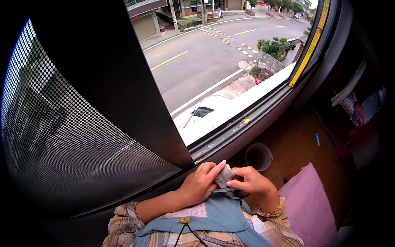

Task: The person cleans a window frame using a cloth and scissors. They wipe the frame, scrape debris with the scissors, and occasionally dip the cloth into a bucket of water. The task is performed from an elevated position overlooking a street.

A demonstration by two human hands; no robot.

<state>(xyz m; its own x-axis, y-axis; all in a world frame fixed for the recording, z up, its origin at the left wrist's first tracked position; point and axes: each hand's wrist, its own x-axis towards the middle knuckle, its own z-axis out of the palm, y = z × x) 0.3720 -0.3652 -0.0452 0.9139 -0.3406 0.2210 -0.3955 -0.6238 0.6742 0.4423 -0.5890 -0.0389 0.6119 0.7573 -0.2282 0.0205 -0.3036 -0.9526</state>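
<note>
My left hand point(202, 179) and my right hand point(251, 182) meet in front of my body, above the blue apron point(222, 213). Between them they hold a folded piece of grey cloth point(224, 176), with left fingers over its left side and right thumb and fingers on its right side. Just below the cloth, what looks like a pair of scissors point(223, 190) shows metal blades and a dark handle near my right hand. My right palm is partly hidden, so how the scissors are held is unclear.
An open sliding window point(247, 123) overlooks a road, with a perforated screen point(101, 148) on the left. A bucket point(258, 157) stands on the brown floor below the sill. Pink fabric point(308, 207) lies at the right, and a small blue-and-white object point(317, 140) is on the floor.
</note>
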